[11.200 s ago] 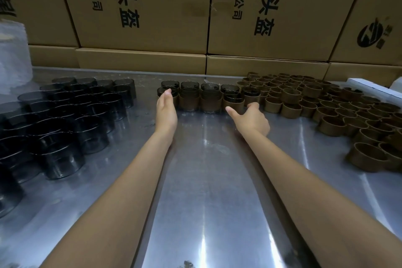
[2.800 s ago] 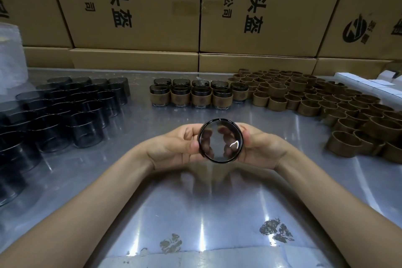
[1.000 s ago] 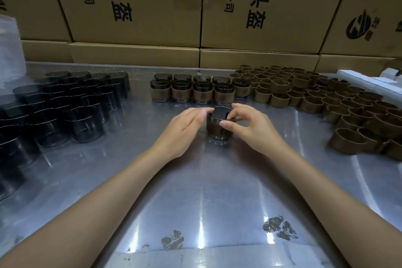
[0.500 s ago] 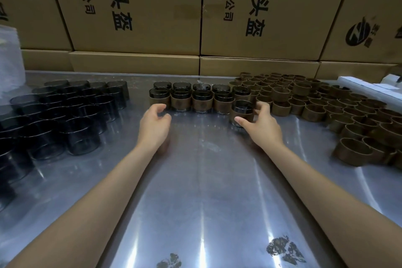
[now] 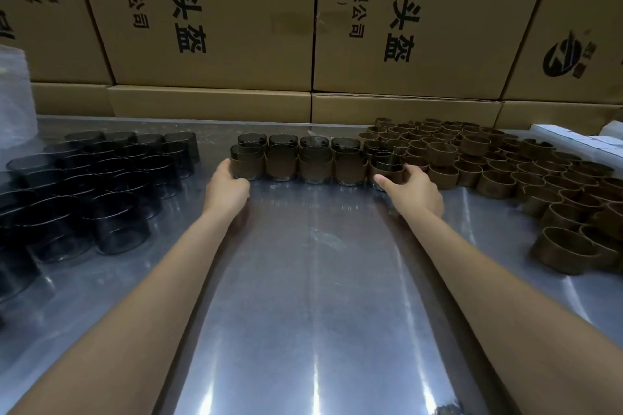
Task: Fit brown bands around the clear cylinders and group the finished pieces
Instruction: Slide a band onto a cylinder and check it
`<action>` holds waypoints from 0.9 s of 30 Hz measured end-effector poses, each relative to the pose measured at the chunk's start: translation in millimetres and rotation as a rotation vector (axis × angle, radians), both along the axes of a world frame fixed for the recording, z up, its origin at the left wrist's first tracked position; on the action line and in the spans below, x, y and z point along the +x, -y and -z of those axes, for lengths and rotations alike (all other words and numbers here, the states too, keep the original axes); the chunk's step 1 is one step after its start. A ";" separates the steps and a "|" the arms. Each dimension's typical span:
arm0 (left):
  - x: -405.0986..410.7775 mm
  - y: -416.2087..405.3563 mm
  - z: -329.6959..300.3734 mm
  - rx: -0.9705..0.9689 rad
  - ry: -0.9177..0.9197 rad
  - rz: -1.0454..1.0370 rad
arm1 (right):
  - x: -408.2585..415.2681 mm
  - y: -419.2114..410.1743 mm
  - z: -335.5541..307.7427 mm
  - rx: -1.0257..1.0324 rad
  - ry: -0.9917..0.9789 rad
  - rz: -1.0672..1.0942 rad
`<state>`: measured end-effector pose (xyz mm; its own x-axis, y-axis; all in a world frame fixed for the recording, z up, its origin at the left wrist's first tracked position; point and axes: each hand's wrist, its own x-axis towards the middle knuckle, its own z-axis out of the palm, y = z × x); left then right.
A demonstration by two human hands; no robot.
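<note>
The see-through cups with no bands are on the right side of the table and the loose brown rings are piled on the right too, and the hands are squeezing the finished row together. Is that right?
Not quite. The head view shows the bare cups on the left side of the table, not the right. The loose brown rings are on the right, and the left hand and right hand do hold the ends of the finished row.

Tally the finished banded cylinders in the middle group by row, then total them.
Front-row banded cylinders: 5
Back-row banded cylinders: 5
Total: 10
</note>
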<state>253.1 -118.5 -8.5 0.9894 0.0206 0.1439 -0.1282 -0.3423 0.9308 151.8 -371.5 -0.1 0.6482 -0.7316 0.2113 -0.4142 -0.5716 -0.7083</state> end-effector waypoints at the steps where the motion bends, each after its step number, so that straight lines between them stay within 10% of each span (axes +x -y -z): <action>1: 2.0 0.1 0.5 -0.003 -0.003 0.001 | 0.9 0.3 -0.6 -0.009 -0.012 0.000; 16: -7.0 1.9 -0.9 0.047 0.077 -0.052 | 2.7 5.6 1.7 0.076 0.067 0.017; 27: -61.5 -14.3 -0.2 0.425 0.445 -0.011 | -35.9 -13.1 1.8 0.233 0.273 -0.160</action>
<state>191.6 -104.2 -8.3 0.8327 -0.1190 0.5408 -0.4673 -0.6751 0.5709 115.9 -358.5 -1.9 0.7005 -0.6749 0.2320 -0.1112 -0.4244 -0.8986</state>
